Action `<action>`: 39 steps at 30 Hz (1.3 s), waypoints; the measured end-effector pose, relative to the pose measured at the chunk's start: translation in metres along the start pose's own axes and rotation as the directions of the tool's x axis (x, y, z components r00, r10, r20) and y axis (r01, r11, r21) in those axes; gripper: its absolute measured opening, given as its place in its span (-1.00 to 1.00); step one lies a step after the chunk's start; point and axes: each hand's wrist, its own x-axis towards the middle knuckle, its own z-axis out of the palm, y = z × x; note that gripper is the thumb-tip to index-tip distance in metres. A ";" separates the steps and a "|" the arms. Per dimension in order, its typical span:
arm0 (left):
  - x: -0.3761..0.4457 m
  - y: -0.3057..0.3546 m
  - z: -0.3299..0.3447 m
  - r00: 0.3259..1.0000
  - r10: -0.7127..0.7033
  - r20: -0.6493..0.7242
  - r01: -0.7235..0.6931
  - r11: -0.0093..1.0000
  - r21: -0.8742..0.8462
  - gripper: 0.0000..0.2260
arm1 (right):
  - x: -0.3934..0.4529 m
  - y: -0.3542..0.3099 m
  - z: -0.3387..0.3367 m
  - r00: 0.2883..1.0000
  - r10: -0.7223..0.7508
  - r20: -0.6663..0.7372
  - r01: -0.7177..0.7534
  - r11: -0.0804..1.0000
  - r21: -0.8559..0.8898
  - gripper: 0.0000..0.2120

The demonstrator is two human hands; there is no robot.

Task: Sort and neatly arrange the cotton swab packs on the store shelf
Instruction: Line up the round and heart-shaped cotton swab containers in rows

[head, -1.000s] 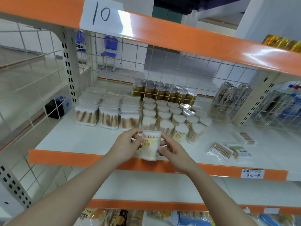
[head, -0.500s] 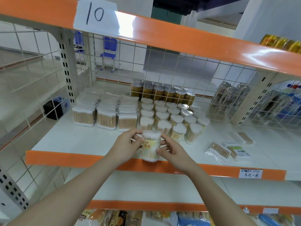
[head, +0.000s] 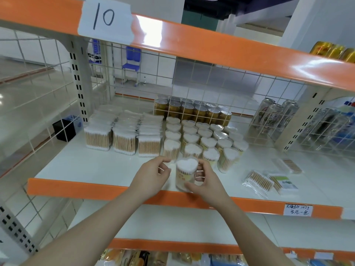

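The tub (head: 186,174), held upright off the shelf (head: 92,167) a second ago, is now set down near the front edge. It is gripped by the right hand (head: 206,180); the left hand (head: 153,176) is loosened beside it, so alignment with the rows (head: 199,137) is judged next.

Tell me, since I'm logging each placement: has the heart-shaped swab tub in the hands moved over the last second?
Yes. The heart-shaped tub went from overhanging the shelf's orange front lip to farther back and upright, near the front tubs.

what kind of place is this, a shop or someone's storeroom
Most likely a shop, or a mock-up of one. The orange-edged shelf carries a handwritten price tag, the swab packs and heart-shaped tubs stand in rows facing out, and drink cans fill the bay behind the wire grid.
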 end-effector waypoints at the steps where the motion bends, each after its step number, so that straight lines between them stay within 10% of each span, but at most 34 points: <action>1: 0.000 -0.001 0.001 1.000 -0.006 0.006 0.005 0.999 0.037 -0.75 | 0.000 0.003 -0.002 1.000 0.015 -0.012 -0.015 1.000 -0.007 -0.46; 20: 0.003 0.005 0.027 0.995 -0.010 0.096 -0.053 0.774 0.631 -0.68 | -0.002 0.041 -0.032 0.995 -0.017 -0.098 0.005 0.993 -0.121 -0.30; 39: 0.023 0.011 0.038 0.979 0.141 0.150 -0.205 0.738 0.642 -0.67 | -0.004 0.030 -0.052 0.982 -0.011 -0.187 -0.033 0.973 -0.228 -0.44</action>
